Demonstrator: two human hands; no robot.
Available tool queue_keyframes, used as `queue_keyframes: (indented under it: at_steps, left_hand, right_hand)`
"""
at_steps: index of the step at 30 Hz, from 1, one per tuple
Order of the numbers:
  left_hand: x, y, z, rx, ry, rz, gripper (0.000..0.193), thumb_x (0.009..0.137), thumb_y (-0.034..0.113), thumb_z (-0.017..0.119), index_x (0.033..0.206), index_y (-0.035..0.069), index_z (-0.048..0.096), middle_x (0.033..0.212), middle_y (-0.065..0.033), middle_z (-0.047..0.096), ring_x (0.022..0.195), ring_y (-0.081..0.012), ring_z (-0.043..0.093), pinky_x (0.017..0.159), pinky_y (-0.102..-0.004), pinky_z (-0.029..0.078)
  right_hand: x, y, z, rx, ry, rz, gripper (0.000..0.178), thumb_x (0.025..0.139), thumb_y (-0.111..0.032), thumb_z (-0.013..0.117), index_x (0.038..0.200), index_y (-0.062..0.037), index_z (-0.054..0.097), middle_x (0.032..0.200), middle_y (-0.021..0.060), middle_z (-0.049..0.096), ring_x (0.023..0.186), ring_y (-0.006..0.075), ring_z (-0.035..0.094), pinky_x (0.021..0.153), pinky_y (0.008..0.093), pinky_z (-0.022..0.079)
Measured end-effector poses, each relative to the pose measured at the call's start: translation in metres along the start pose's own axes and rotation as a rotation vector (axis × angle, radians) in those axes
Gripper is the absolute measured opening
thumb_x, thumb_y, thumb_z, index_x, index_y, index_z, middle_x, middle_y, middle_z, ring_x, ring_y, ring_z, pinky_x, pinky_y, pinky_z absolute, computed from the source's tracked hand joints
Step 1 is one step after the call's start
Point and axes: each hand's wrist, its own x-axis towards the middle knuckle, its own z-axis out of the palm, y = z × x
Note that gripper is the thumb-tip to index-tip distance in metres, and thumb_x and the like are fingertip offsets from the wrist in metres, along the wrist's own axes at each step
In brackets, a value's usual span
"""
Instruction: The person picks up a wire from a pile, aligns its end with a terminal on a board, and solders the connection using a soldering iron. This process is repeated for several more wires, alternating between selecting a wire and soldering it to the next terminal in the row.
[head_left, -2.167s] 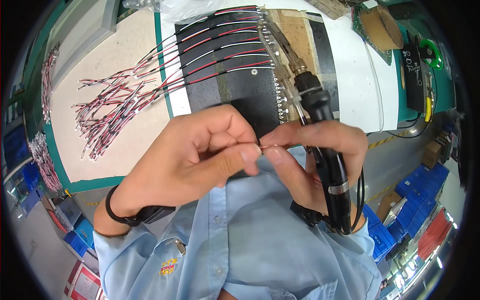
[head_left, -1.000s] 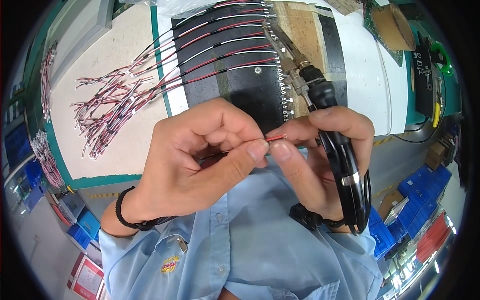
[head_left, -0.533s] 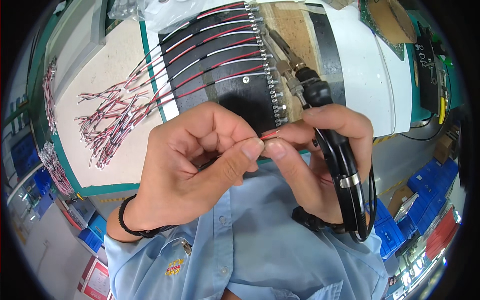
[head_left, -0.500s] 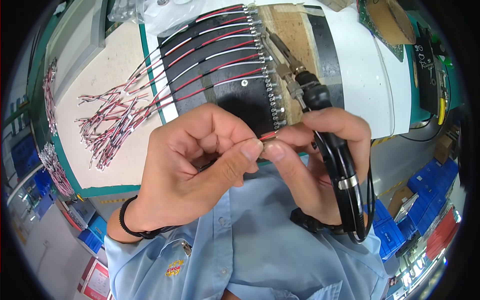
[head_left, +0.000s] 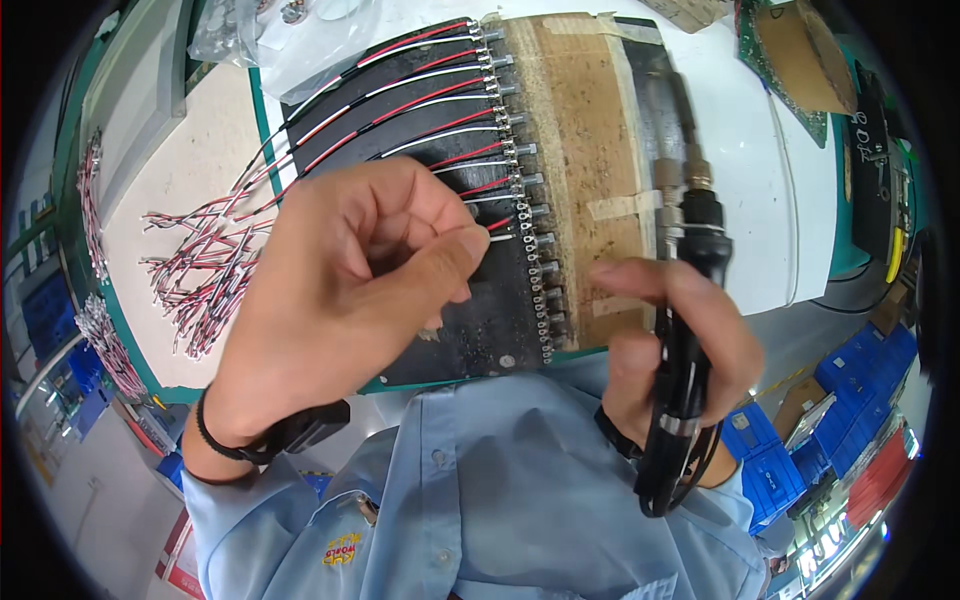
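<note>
Pinched between thumb and forefinger of my left hand (head_left: 365, 285) is a red and white wire pair (head_left: 497, 230), its bare ends pointing right at a row of small metal terminals (head_left: 545, 268). My right hand (head_left: 690, 340) is wrapped round a black soldering gun (head_left: 690, 370) with metal tubes at its front, held upright; its tip is blurred. Thumb and forefinger of that hand are free of the wire. Above the left hand, several red and white wires (head_left: 430, 95) run from the upper terminals across a black board (head_left: 450, 335) toward the left.
A heap of loose wire ends (head_left: 205, 290) lies on a beige board (head_left: 150, 350) at left. More wire bundles (head_left: 108, 345) hang at the far left edge. A brown wooden strip (head_left: 590, 130) runs beside the terminals. Clear plastic bags (head_left: 310, 40) lie at the back; blue bins (head_left: 765, 470) stand lower right.
My hands have parted: the left moved left and up with the wires to the terminals, while the right let go of the wires and swung the soldering gun to the right.
</note>
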Motion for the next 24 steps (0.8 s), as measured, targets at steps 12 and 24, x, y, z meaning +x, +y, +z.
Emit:
queue_keyframes:
  at_steps: [12,24]
  left_hand:
    - [0.021,0.020,-0.010,0.016,-0.112,-0.230,0.010,0.090,0.008,0.069,0.086,0.000,0.065,0.070,-0.0066,0.068,0.055,-0.0080,0.062,0.047,-0.0192,0.043]
    - [0.020,0.015,-0.010,-0.006,-0.098,-0.209,0.011,0.089,0.004,0.068,0.082,-0.003,0.064,0.067,-0.0085,0.067,0.054,-0.0089,0.061,0.047,-0.0204,0.046]
  right_hand:
    - [-0.025,0.029,0.001,0.341,0.213,-0.090,0.072,0.094,-0.060,0.051,0.129,0.0024,0.046,0.086,0.0242,0.066,0.068,0.0308,0.066,0.063,0.0413,0.056]
    - [-0.029,0.025,0.005,0.324,0.188,-0.108,0.060,0.092,-0.058,0.057,0.119,-0.0055,0.051,0.069,0.0102,0.058,0.056,0.0259,0.058,0.050,0.0371,0.041]
